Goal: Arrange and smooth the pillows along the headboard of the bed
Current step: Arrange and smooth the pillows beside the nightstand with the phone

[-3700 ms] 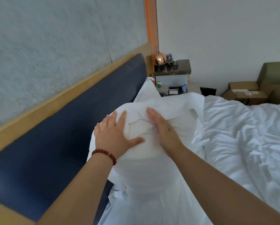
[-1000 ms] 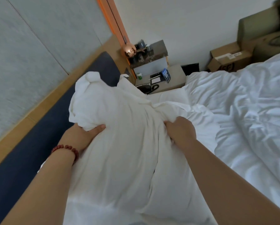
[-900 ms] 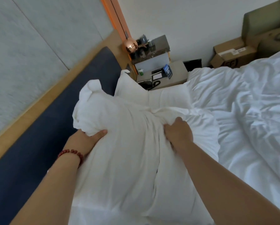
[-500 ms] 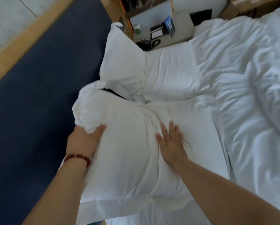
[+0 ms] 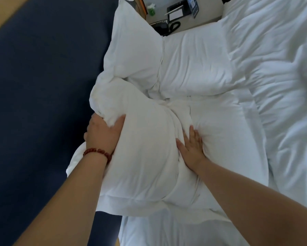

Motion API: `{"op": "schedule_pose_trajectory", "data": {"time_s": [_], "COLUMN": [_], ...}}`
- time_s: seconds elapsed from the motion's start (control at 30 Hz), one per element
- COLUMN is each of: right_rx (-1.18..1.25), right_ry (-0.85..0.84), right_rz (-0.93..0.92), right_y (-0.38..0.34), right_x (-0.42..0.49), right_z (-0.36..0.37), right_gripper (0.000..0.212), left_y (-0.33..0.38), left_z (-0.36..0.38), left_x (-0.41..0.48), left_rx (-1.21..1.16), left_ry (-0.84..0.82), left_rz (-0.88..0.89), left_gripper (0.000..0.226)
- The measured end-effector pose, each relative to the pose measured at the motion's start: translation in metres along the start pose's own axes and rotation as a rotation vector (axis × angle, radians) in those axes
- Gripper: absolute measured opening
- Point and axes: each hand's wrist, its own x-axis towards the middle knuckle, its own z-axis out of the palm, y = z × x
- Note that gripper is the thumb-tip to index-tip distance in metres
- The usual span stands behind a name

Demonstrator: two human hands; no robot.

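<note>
A plump white pillow (image 5: 145,153) lies against the dark blue headboard (image 5: 42,86), on top of a flatter white pillow (image 5: 225,137). My left hand (image 5: 103,134), with a red bead bracelet at the wrist, grips the upper pillow's bunched headboard-side edge, thumb on top. My right hand (image 5: 191,148) presses flat with straight fingers into the crease between the two pillows. A further white pillow (image 5: 167,55) lies beyond them along the headboard, one corner standing up.
A rumpled white duvet (image 5: 277,86) covers the bed to the right. Past the far pillow is a bedside table (image 5: 204,16) with a black telephone (image 5: 165,27), a notepad and a small blue card. White sheet shows below the near pillow.
The pillow I held up in both hands has come down against the headboard. My right hand let go of the cloth and now lies flat. The view has tipped downward.
</note>
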Motion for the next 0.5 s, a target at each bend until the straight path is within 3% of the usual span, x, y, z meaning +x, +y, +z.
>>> {"op": "schedule_pose_trajectory", "data": {"time_s": [0.13, 0.3, 0.4, 0.5], "right_rx": [-0.033, -0.129, -0.387, -0.497], "right_ry": [0.034, 0.097, 0.242, 0.328], "right_rz": [-0.017, -0.026, -0.196, -0.204], "right_y": [-0.006, -0.009, 0.01, 0.046], "right_x": [-0.014, -0.062, -0.096, -0.119], "right_z": [-0.005, -0.001, -0.009, -0.026], "right_gripper": [0.065, 0.07, 0.064, 0.057], "left_y": [0.011, 0.031, 0.008, -0.025], "left_z": [-0.001, 0.055, 0.083, 0.093], "left_x": [-0.037, -0.086, -0.087, -0.073], "left_rx": [0.115, 0.677, 0.879, 0.96], "left_ry": [0.042, -0.132, -0.186, -0.214], "left_rz": [0.097, 0.649, 0.738, 0.714], "left_gripper": [0.098, 0.072, 0.074, 0.072]}}
